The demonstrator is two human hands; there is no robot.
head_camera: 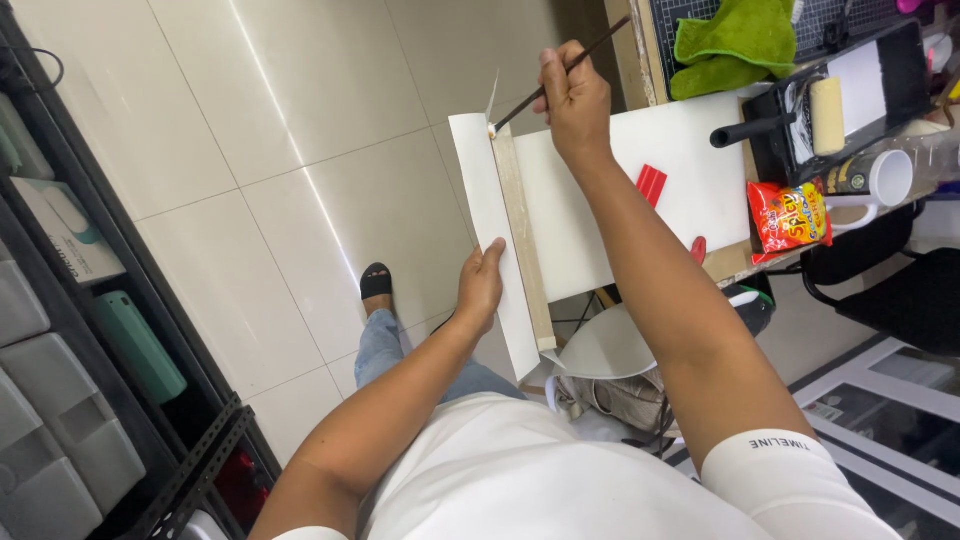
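— Brush tip first: where does it sit against the frame?

— The thin dark brush (550, 88) runs on a slant, handle up toward the top right, bristles down-left. Its tip touches the far end of the bare wooden bar (523, 235), right at the corner where the white canvas (640, 190) is stretched.

— And the bar's long axis?

— It runs from that far corner back toward the person's body, tilted slightly rightward as it comes nearer. A white flap (492, 240) of canvas lies along its left side.

— Which hand has the brush?

— The right hand (572, 100), fingers closed round the handle in a pinch, well above the tip. So the unbrushed length of the bar lies below and toward the body from those fingers.

— The other hand?

— The left hand (481, 285) grips the flap's outer edge near the bar's lower half, thumb on top, fingers curled beneath. It is nearer to the close end of the bar; the right is nearer the far end.

— Anything beside them?

— A paint roller (815, 115) in a black tray (900, 80), a green cloth (735, 45), a white mug (885, 178) and a red snack packet (790, 215) on the table to the right, well apart from both hands.
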